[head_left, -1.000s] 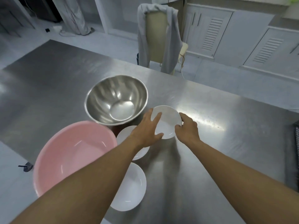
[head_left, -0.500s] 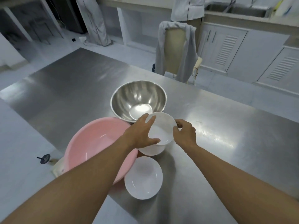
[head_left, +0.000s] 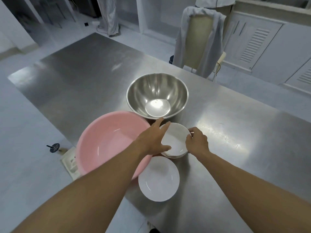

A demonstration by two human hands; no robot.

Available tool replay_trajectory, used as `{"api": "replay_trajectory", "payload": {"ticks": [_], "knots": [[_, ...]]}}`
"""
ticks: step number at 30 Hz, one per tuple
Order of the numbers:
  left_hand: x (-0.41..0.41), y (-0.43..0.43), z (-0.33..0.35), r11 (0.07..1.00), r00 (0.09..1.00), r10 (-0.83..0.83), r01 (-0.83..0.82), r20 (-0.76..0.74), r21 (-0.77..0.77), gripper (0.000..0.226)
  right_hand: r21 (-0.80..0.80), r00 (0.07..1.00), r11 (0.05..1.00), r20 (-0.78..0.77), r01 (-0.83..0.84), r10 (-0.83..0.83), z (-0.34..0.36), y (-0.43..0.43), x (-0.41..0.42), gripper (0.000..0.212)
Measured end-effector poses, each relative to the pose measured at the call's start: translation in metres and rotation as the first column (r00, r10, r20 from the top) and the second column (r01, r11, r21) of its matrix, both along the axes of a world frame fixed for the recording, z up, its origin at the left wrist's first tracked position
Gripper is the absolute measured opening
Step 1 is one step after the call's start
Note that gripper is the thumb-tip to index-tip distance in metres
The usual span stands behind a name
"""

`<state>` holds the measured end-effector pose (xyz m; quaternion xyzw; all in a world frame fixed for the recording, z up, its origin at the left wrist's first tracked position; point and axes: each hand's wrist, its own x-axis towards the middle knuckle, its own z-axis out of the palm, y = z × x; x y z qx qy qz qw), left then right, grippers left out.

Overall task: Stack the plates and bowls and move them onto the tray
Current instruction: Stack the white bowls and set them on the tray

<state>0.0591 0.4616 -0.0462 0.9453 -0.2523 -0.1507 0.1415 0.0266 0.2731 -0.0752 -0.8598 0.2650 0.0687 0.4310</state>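
A small white bowl sits nested on another white bowl, whose rim shows just beneath it. My left hand grips its left rim, thumb at the near edge. On the bowl's right rim my right hand pinches with the fingertips. Nearer to me a third white bowl lies alone on the steel table. A large pink plastic basin stands to the left, and a big steel mixing bowl stands behind the white bowls. No tray is in view.
The table's left edge runs close past the pink basin, which overhangs it slightly. Beyond the far edge stands a chair draped with a grey cloth. White cabinets line the back right. A person's legs show at the far back.
Both hands carried the white bowl leftward and towards me, then set it down into the second white bowl. The camera view has shifted to the left.
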Motion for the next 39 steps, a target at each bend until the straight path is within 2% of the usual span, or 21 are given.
{"api": "replay_trajectory", "payload": {"ticks": [4,11,17,30,39], "knots": [[-0.006,-0.001,-0.004,1.000,0.998,-0.016,0.017,0.066,-0.023,0.094,0.009,1.000,1.000,-0.010,0.005,-0.004,-0.002,-0.004,-0.006,0.023],[-0.019,-0.011,0.002,0.999,0.996,0.024,-0.026,-0.087,-0.027,0.089,0.024,0.997,1.000,0.075,0.013,-0.014,0.015,-0.022,-0.019,0.023],[-0.034,-0.022,0.029,0.997,1.000,0.017,-0.017,0.004,-0.072,0.091,0.055,0.992,0.998,0.127,-0.017,0.010,0.040,-0.031,-0.032,0.029],[-0.093,0.016,0.048,0.991,0.991,0.133,-0.133,0.007,0.013,0.095,0.067,0.972,0.977,0.128,-0.204,0.195,0.036,0.001,-0.069,0.029],[-0.137,0.018,0.041,0.977,0.977,0.213,-0.212,0.010,-0.023,0.091,-0.055,0.943,0.952,0.135,-0.300,0.305,0.023,0.005,-0.087,0.023]]}}
